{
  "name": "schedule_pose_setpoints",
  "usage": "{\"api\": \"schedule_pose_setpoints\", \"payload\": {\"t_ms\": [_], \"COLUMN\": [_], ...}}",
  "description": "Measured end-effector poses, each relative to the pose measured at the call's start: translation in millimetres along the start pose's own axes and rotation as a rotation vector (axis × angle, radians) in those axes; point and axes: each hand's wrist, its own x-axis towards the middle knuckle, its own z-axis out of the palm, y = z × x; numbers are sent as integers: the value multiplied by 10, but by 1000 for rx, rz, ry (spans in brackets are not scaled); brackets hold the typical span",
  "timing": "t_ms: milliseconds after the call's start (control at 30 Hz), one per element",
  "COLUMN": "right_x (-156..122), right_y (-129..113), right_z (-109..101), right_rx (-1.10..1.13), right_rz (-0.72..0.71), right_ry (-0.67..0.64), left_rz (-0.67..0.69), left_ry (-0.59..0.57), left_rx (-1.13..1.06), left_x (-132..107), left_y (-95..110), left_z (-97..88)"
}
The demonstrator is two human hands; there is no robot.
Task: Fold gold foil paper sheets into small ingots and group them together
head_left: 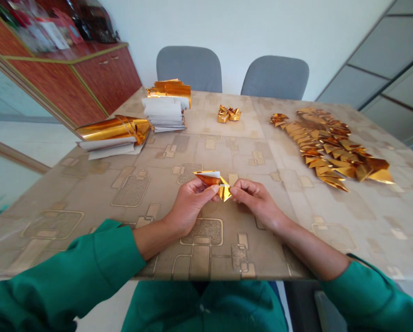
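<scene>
A small piece of gold foil paper (216,181), partly folded with its white back showing, is held just above the table between both hands. My left hand (189,205) pinches its left side with thumb and fingers closed. My right hand (258,203) pinches the folded right corner, fingers curled in. Both sleeves are green.
The patterned beige table (130,193) carries a pile of folded gold triangles (331,145) at the right, two small folded gold pieces (229,114) at the far middle, and stacks of gold and white sheets (167,108) (113,133) at the left. Two grey chairs (189,67) stand behind; a wooden cabinet (89,78) is at far left.
</scene>
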Motion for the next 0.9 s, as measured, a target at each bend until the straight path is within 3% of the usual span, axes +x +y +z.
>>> {"api": "schedule_pose_setpoints", "payload": {"t_ms": [200, 367, 600, 733, 900], "right_x": [12, 9, 19, 8, 7], "right_y": [27, 34, 107, 76, 40], "right_z": [-7, 4, 24, 15, 9], "right_rx": [-53, -125, -159, -134, -160], "right_rz": [-57, -71, -152, -127, -98], "right_ry": [3, -77, -84, -137, -29], "left_rz": [-15, -45, -36, -5, -18], "left_ry": [-1, -1, -54, -35, -12], "left_rx": [-76, -130, -95, -34, -3], "left_x": [1, -25, -27, -7, 2], "left_y": [15, 39, -13, -18, -4], "left_z": [10, 23, 11, -8, -1]}}
